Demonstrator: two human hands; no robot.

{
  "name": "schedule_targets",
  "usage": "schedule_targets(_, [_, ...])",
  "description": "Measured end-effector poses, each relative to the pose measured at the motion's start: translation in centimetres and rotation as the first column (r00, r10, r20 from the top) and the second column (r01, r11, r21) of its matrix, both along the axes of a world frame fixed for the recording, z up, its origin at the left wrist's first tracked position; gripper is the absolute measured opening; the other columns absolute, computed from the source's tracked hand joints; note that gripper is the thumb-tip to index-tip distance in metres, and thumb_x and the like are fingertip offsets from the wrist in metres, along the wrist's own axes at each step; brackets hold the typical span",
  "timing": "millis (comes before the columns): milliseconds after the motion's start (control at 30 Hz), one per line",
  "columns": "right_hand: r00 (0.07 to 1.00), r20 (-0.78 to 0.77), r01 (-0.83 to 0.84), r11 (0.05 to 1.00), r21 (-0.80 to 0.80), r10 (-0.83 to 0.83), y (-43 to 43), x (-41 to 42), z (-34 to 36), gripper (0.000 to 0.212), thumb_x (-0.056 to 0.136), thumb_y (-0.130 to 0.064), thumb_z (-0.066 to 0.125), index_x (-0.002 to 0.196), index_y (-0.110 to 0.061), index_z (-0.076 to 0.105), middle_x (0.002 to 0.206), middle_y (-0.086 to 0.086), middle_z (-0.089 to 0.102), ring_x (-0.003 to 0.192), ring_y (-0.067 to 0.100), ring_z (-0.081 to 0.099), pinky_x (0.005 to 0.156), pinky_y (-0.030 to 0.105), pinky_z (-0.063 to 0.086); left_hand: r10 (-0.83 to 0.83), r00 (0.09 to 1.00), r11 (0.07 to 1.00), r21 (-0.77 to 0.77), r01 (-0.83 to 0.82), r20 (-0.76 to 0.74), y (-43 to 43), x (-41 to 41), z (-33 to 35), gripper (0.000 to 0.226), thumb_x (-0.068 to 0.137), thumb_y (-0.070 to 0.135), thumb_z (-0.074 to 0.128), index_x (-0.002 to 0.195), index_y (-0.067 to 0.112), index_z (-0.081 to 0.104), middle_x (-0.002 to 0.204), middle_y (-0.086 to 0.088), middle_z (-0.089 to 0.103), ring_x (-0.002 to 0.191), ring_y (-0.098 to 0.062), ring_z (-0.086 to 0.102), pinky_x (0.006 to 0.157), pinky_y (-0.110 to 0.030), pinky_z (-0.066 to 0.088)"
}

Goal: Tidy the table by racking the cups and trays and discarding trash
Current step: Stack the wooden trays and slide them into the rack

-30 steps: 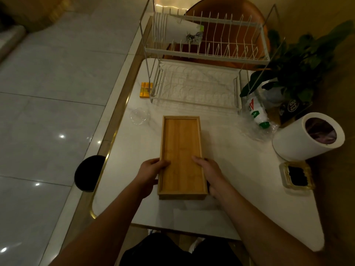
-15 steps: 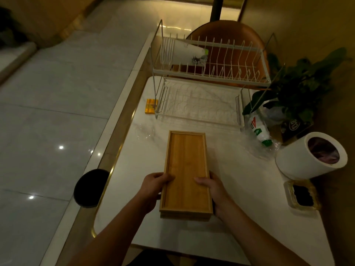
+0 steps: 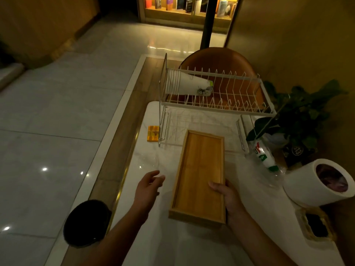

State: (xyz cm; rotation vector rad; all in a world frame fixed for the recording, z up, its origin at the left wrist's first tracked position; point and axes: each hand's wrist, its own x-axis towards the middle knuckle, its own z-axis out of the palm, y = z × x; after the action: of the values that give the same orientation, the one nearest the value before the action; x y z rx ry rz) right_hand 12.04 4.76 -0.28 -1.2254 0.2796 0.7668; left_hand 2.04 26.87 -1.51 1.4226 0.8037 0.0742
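Note:
A long bamboo tray [image 3: 199, 173] is held over the white table, its far end reaching the lower shelf of the white wire dish rack [image 3: 217, 108]. My right hand [image 3: 224, 192] grips the tray's near right edge. My left hand [image 3: 148, 187] hovers open to the left of the tray, apart from it. A stack of white paper cups [image 3: 184, 84] lies on its side on the rack's top tier. A clear glass [image 3: 148, 162] stands just beyond my left hand. A plastic bottle [image 3: 264, 155] lies in clear wrapping at the right.
A white bin [image 3: 315, 184] with trash inside leans at the right edge. An ashtray [image 3: 315, 225] sits near it. A small orange box [image 3: 153, 133] lies left of the rack. A plant [image 3: 303, 116] and a chair [image 3: 219, 58] stand behind. A black stool [image 3: 86, 221] is on the floor.
My left hand has let go of the tray and moved left. My right hand has pushed the tray forward toward the rack's lower shelf. The camera has tilted up.

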Motion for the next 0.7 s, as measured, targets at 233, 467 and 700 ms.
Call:
schedule_targets(233, [0.999, 0.013, -0.035, 0.999, 0.015, 0.035, 3.0, 9.0, -0.9, 0.07, 0.063, -0.019, 0.079, 0.13, -0.015, 0.057, 0.118, 0.019, 0.068, 0.104, 0.043, 0.066, 0.079, 0.06, 0.056, 0.095, 0.995, 0.937, 0.34, -0.081, -0.025, 3.9, 8.6, -1.9, 0.042, 0.096, 0.026, 0.062, 0.137, 0.026, 0.053, 0.123, 0.0, 0.061, 0.111, -0.017, 0.059, 0.09, -0.036, 0.049])
schedule_targets(467, [0.998, 0.055, -0.003, 1.0, 0.008, 0.003, 6.4, 13.6, -1.7, 0.068, 0.06, -0.02, 0.08, 0.125, -0.018, 0.061, 0.116, 0.016, 0.07, 0.103, 0.041, 0.067, 0.076, 0.059, 0.057, 0.055, 0.998, 0.968, 0.244, -0.053, 0.0, 6.8, 14.8, -3.3, 0.048, 0.101, 0.022, 0.052, 0.148, 0.023, 0.044, 0.149, -0.004, 0.05, 0.136, -0.022, 0.046, 0.111, -0.046, 0.04])
schedule_targets(700, [0.997, 0.054, 0.06, 0.998, -0.021, -0.059, 8.9, 15.8, -2.0, 0.062, 0.064, -0.018, 0.077, 0.124, -0.017, 0.062, 0.116, 0.017, 0.07, 0.104, 0.041, 0.066, 0.079, 0.062, 0.055, 0.037, 0.998, 0.974, 0.223, -0.047, 0.047, 7.0, 14.8, -4.2, 0.019, 0.099, 0.033, 0.057, 0.099, 0.052, 0.059, 0.102, 0.021, 0.066, 0.098, 0.001, 0.064, 0.074, -0.018, 0.046])
